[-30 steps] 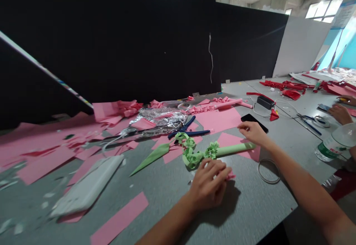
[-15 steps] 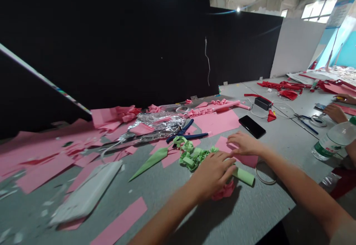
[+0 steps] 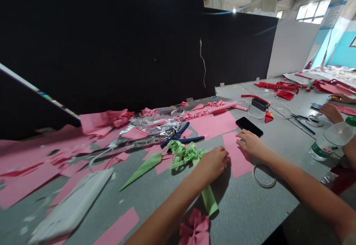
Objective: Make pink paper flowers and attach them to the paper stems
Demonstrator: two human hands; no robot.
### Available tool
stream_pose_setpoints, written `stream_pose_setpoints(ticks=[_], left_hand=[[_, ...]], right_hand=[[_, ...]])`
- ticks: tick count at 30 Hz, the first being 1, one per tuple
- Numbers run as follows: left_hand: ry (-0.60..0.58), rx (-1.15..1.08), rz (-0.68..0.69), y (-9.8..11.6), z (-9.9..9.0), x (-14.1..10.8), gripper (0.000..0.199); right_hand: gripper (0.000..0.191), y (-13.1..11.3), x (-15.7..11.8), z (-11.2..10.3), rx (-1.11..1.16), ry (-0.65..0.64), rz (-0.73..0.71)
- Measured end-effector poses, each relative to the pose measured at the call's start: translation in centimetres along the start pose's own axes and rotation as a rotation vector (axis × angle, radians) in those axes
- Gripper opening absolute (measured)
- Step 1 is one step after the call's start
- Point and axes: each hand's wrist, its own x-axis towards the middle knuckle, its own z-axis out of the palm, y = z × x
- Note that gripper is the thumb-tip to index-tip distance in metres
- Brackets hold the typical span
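Note:
My left hand [image 3: 215, 163] is above the table, fingers loosely bent and partly apart, with nothing visible in them. Its wrist hides part of a green paper piece with curled, knotted strips [image 3: 178, 154], a pointed leaf [image 3: 144, 169] and a rolled stem [image 3: 209, 200]. Below that stem lies a pink folded-paper flower [image 3: 196, 228], cut off by the frame's bottom. My right hand [image 3: 250, 143] has its fingers stretched over the edge of a pink paper sheet [image 3: 239, 159], just in front of a black phone [image 3: 249, 126].
Blue-handled pliers [image 3: 180, 138], crinkled clear plastic [image 3: 155, 126] and pink scraps lie behind. A white slab-like packet [image 3: 75, 206] is at left, a tape ring [image 3: 264, 175] beside my right forearm. A water bottle [image 3: 330, 139] stands near another person's hand [image 3: 330, 112].
The green paper piece has swung toward me, its stem now pointing down, and the pink flower has shifted nearer. My left hand has come off them; my right hand moved slightly right.

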Motion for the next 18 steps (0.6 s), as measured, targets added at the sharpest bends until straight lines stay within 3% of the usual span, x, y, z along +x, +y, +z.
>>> stream_pose_setpoints(ticks=[5,9,12,15,18], left_hand=[[0.003,-0.012,-0.053,2.4,1.1,2.1,0.030],[-0.003,-0.028,-0.053,2.0,1.1,1.5,0.034],[0.001,-0.036,-0.049,1.6,1.1,1.2,0.042],[0.007,-0.049,-0.038,1.5,1.3,1.2,0.045],[0.011,-0.061,-0.037,1.2,1.6,1.2,0.049]], right_hand=[[0.029,-0.6,1.4,1.3,-0.021,-0.016,-0.046],[0.028,-1.3,2.6,2.4,-0.002,-0.048,-0.148],[0.038,-1.3,2.7,2.9,0.047,-0.072,-0.209],[0.047,-0.6,2.6,3.0,0.117,-0.105,-0.245],[0.039,0.5,2.0,2.4,0.206,-0.124,-0.242]])
